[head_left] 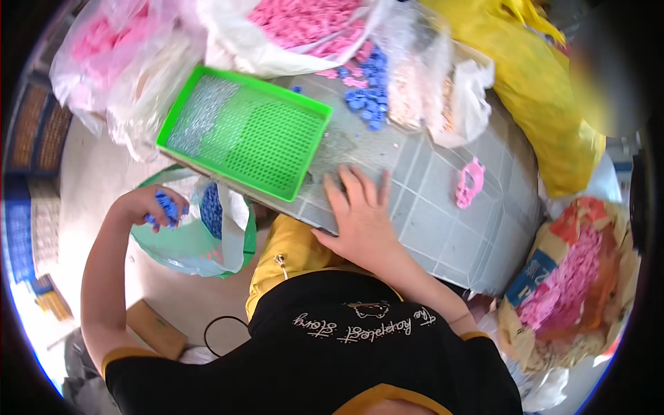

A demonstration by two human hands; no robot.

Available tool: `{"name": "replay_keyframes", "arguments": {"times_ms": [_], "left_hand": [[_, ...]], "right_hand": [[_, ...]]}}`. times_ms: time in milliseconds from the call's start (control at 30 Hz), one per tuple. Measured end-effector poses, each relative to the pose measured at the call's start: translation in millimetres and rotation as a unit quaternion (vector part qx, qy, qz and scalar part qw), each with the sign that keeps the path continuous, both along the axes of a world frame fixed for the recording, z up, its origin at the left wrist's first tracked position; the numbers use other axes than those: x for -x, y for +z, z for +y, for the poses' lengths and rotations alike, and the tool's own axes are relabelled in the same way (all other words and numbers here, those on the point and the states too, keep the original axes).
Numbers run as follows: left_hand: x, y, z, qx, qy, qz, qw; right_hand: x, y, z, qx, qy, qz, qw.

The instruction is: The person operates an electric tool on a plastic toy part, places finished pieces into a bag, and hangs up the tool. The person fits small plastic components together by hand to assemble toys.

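My left hand (142,206) is closed around several small blue plastic pieces (166,207), over the rim of an open plastic bag (238,257) beside the table. More blue pieces (211,211) lie inside that bag. My right hand (363,214) lies flat on the grey tabletop (429,214), fingers spread and nothing in it. Left of its fingertips sits a green perforated tray (277,149) with small shiny metal parts (204,111) gathered at its left end. A pink ring-shaped plastic piece (470,182) lies farther right on the table.
At the back, a white bag (235,48) holds pink pieces, with a blue pile (370,90) beside it. Clear bags (415,76) of pale parts and a yellow sack (526,97) line the far edge. A paper sack (602,311) of pink pieces stands right.
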State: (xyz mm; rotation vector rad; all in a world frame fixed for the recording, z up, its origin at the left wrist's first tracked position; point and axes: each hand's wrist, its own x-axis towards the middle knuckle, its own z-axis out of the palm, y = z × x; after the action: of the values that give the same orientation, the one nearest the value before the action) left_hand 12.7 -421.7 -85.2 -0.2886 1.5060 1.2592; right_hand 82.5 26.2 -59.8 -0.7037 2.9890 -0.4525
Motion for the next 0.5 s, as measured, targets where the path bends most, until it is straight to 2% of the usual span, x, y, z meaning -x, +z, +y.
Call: {"name": "replay_keyframes", "arguments": {"times_ms": [67, 167, 200, 233, 300, 367, 433, 500], "left_hand": [[11.6, 59.1, 24.2, -0.03, -0.032, 0.052, 0.998], [43.1, 124.9, 77.9, -0.131, -0.141, 0.172, 0.966], [55.5, 149.8, 106.6, -0.131, -0.17, 0.177, 0.96], [69.3, 168.4, 138.6, -0.131, -0.2, 0.183, 0.954], [99.6, 171.9, 194.7, -0.164, -0.254, 0.22, 0.928], [138.1, 155.3, 246.0, -0.123, -0.32, 0.223, 0.913], [156.6, 153.9, 301.0, 0.02, -0.291, 0.223, 0.93], [169.6, 138.8, 340.2, 0.137, -0.379, 0.326, 0.855]], "right_hand": [[0.2, -1.6, 3.8, 0.014, 0.004, 0.004, 1.0], [-2.1, -0.9, 6.4, 0.033, 0.008, 0.014, 0.999], [-3.2, 0.5, 7.0, 0.039, 0.008, 0.016, 0.999], [-3.5, 0.5, 7.2, 0.041, 0.01, 0.027, 0.999], [-5.6, 1.0, 9.3, 0.053, 0.009, 0.034, 0.998], [-8.1, -1.4, 10.7, 0.07, 0.011, 0.041, 0.997], [-9.2, -3.6, 15.3, 0.09, 0.014, 0.05, 0.995], [-8.5, -3.3, 17.2, 0.11, 0.016, 0.043, 0.993]]}}
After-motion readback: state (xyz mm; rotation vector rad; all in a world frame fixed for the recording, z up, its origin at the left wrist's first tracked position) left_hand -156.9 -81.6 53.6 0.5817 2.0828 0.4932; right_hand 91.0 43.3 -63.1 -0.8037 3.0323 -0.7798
